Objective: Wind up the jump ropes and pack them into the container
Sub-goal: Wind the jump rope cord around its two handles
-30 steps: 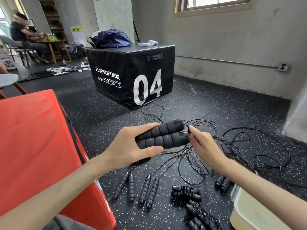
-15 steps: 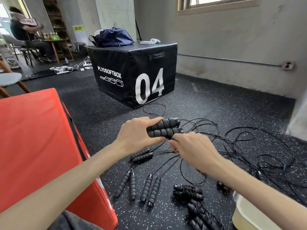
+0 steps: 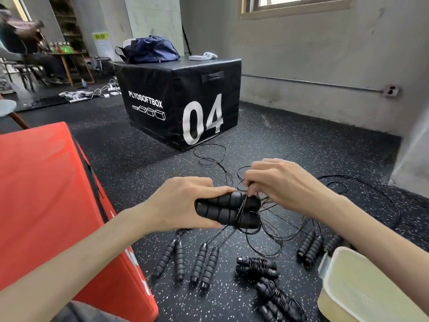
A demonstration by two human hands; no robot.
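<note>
left hand [image 3: 180, 203]: wrapped round paired handles [image 3: 226, 210], which jut right of its fingers | right hand [image 3: 282, 184]: pinching cord [image 3: 241, 209] just above the handles' right end | container [image 3: 362, 289]: below-right of handles, on floor

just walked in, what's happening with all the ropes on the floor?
A person is winding up jump ropes. The left hand grips a pair of black ribbed foam handles side by side, while the right hand pinches the thin black cord and loops it around them. Two wound bundles lie on the speckled black floor beside a pale yellow container; several unwound ropes remain.
</note>
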